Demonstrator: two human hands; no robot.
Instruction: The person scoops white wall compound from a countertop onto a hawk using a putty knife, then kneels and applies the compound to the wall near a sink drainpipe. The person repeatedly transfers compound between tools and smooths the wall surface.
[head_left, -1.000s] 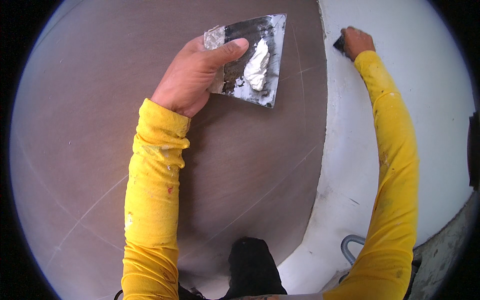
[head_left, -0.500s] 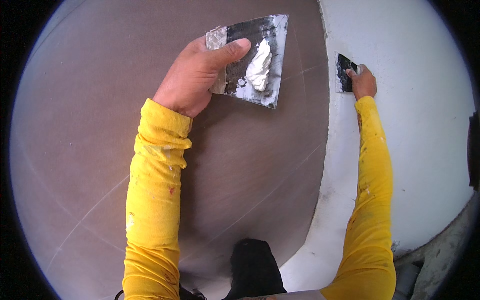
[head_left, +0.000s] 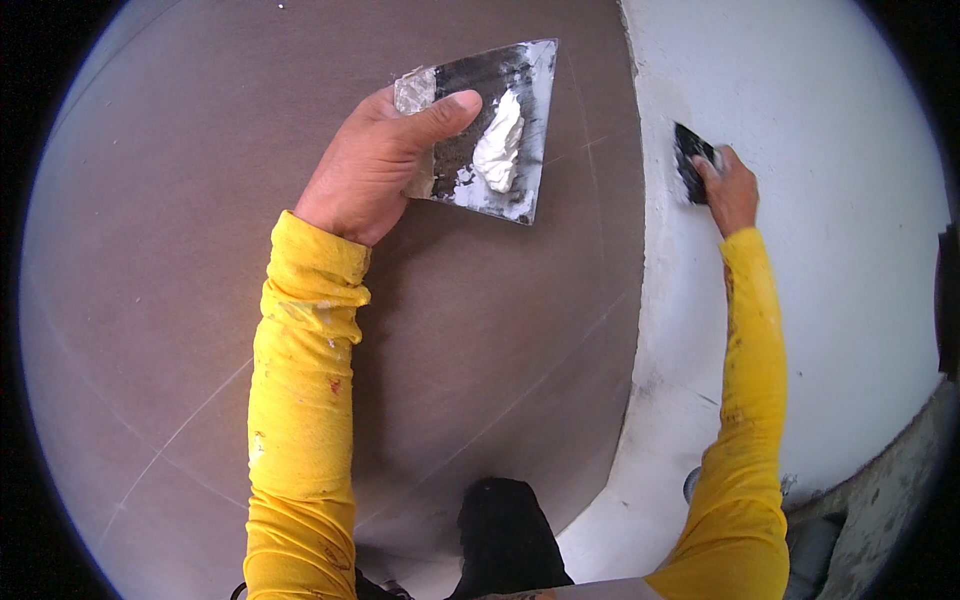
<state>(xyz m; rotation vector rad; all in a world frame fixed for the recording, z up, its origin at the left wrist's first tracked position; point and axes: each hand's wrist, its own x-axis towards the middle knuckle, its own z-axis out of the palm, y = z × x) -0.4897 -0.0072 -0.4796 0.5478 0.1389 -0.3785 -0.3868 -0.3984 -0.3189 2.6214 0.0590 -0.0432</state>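
A wide putty knife (head_left: pixel 462 152), its dark blade smeared with white, is gripped by my left hand (head_left: pixel 375 160) over the brown tiled surface. My left thumb lies on the face of the blade. A lump of white putty (head_left: pixel 499 145) sits on that blade near its outer edge. Farther right, my right hand (head_left: pixel 733 190) grips a smaller dark putty knife (head_left: pixel 692 165) against the white wall surface (head_left: pixel 820 240). Its blade is slightly blurred and lies close to the edge where white meets brown.
Brown tiles (head_left: pixel 180 300) with thin pale joint lines fill the left and middle. A rough seam (head_left: pixel 636 260) divides them from the white surface. At the lower right runs a rough grey concrete edge (head_left: pixel 890 450). My dark-clothed leg (head_left: pixel 508 535) shows at the bottom.
My right hand has moved slightly downward with the smaller putty knife, whose blade is now more tilted. The left hand and its putty-loaded knife have shifted a little left and down in view.
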